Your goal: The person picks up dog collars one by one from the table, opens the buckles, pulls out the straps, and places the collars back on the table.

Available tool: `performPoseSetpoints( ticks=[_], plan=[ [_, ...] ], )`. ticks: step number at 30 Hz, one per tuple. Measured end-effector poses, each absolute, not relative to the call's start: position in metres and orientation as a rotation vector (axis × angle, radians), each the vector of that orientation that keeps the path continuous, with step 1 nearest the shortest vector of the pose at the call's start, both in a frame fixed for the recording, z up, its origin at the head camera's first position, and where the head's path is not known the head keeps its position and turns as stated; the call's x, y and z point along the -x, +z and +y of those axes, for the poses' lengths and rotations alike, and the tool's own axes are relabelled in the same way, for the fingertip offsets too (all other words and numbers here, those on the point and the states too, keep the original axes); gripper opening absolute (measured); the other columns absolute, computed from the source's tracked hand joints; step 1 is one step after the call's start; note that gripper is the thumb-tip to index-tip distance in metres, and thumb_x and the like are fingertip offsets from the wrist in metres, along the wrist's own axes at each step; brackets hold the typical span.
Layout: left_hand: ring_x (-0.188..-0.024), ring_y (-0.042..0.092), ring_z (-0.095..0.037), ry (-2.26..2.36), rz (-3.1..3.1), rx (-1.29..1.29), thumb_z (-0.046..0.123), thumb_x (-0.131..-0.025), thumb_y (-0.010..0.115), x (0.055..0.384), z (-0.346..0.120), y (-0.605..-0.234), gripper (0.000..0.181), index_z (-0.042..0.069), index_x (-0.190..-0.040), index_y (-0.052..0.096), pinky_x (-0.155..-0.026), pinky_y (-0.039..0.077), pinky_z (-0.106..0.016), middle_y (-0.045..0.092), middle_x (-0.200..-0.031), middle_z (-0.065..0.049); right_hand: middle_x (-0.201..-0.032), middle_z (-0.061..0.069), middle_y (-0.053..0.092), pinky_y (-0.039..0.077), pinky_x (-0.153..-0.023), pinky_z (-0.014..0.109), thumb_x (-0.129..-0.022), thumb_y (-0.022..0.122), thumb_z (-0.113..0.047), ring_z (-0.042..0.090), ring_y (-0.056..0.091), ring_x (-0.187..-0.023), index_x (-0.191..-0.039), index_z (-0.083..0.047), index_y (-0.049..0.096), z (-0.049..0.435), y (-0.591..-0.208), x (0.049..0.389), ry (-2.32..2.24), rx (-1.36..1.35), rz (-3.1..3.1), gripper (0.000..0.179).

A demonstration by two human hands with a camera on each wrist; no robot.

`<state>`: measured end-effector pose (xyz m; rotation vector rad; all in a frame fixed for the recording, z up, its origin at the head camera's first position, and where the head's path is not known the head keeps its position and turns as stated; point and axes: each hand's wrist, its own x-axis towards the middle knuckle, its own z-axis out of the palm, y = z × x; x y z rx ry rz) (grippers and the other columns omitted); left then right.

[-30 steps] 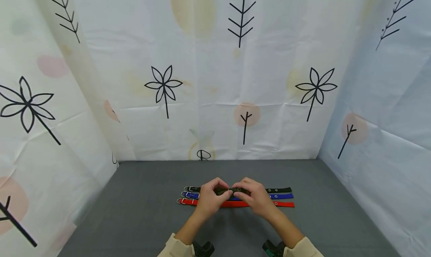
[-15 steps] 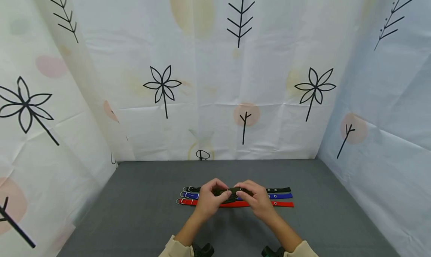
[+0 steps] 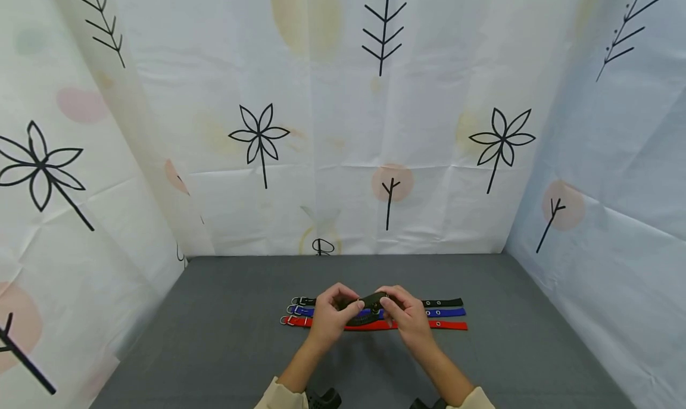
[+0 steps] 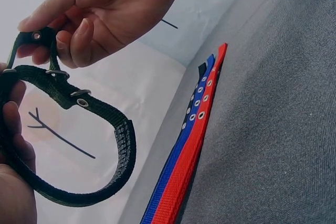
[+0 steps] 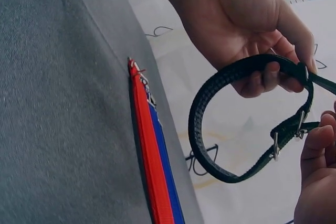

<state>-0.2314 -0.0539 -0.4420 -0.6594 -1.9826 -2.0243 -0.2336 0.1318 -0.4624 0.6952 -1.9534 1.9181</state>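
A dark green buckled collar (image 4: 79, 199), bent into a loop with a padded lining, is held up between both hands above the table. My left hand (image 3: 329, 318) grips the loop's band, its fingers curled round it in the right wrist view. Thumb and fingers of my right hand (image 3: 411, 322) pinch the strap's end (image 4: 35, 36), near an eyelet. That end runs through the metal buckle (image 5: 302, 121), beside a metal ring (image 5: 276, 148). Below the hands lie a black collar (image 3: 443, 303), a blue collar (image 3: 449, 312) and a red collar (image 3: 452, 325), partly hidden by the hands.
The three collars lie straight and parallel on a grey cloth-covered table (image 3: 241, 361), metal rings to the left and eyelets to the right. Patterned white sheets (image 3: 343, 212) enclose the back and both sides. Dark wrist cameras (image 3: 324, 399) sit by the sleeves.
The held collar has turned and risen slightly between the hands, so more of its band and loop shows. My right hand has shifted slightly and its fingers have moved along the strap.
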Motion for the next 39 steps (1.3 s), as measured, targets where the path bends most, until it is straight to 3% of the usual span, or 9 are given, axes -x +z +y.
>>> performPoseSetpoints(
  ticks=[12,17,20,23,28,35,39],
  plan=[
    [-0.070,0.057,-0.010,-2.076,-1.947,0.651,-0.008,-0.083,0.069,0.231,-0.052,-0.443,0.008,-0.008,-0.088,0.062,-0.063,0.047,-0.022,0.063,-0.081,-0.007,-0.084,0.009,0.051,0.044,-0.051,0.024,-0.099,0.054,-0.004,0.013,0.048,-0.061,-0.106,0.009,0.062,0.122,-0.467,0.225,2.099,-0.535,-1.810,0.017],
    [-0.069,0.057,-0.009,-2.104,-1.897,0.649,-0.011,-0.083,0.066,0.231,-0.054,-0.447,0.008,-0.011,-0.087,0.060,-0.062,0.045,-0.021,0.063,-0.079,-0.010,-0.087,0.006,0.059,0.042,-0.052,0.020,-0.100,0.056,-0.011,0.010,0.050,-0.062,-0.106,-0.002,0.066,0.124,-0.464,0.227,2.291,-0.394,-1.661,0.015],
    [-0.069,0.057,-0.008,-2.122,-1.871,0.637,-0.012,-0.083,0.066,0.231,-0.054,-0.450,0.008,-0.011,-0.087,0.059,-0.062,0.045,-0.021,0.063,-0.079,-0.011,-0.091,0.006,0.062,0.045,-0.053,0.020,-0.100,0.056,-0.014,0.011,0.052,-0.063,-0.109,0.000,0.065,0.127,-0.459,0.230,2.276,-0.361,-1.655,0.019],
    [-0.069,0.057,-0.008,-2.093,-1.868,0.656,-0.013,-0.083,0.066,0.229,-0.054,-0.448,0.008,-0.011,-0.087,0.059,-0.062,0.046,-0.021,0.062,-0.079,-0.015,-0.089,0.009,0.062,0.049,-0.053,0.025,-0.097,0.057,-0.003,0.020,0.057,-0.061,-0.111,0.008,0.063,0.125,-0.449,0.228,2.027,-0.438,-1.773,0.018],
    [-0.068,0.056,-0.010,-1.964,-1.891,0.723,-0.012,-0.082,0.066,0.228,-0.051,-0.446,0.009,-0.008,-0.088,0.060,-0.060,0.048,-0.024,0.062,-0.081,-0.020,-0.079,0.018,0.061,0.051,-0.049,0.033,-0.088,0.064,0.011,0.033,0.058,-0.056,-0.103,0.008,0.067,0.119,-0.431,0.217,1.559,-0.463,-1.909,0.016],
    [-0.071,0.061,-0.014,-1.782,-1.885,0.716,-0.010,-0.081,0.070,0.243,-0.046,-0.472,0.017,0.002,-0.092,0.064,-0.062,0.053,-0.031,0.065,-0.085,-0.013,-0.079,0.015,0.067,0.053,-0.059,0.031,-0.091,0.067,-0.002,0.014,0.062,-0.063,-0.099,0.005,0.069,0.122,-0.444,0.224,1.759,-0.282,-2.039,0.011],
    [-0.074,0.062,-0.012,-1.632,-1.909,0.740,-0.002,-0.081,0.074,0.247,-0.045,-0.478,0.027,0.011,-0.102,0.064,-0.064,0.053,-0.029,0.066,-0.086,-0.006,-0.084,0.016,0.068,0.054,-0.064,0.034,-0.091,0.068,-0.008,0.019,0.065,-0.067,-0.100,0.009,0.068,0.125,-0.457,0.234,1.938,-0.135,-2.020,0.019]
  ],
)
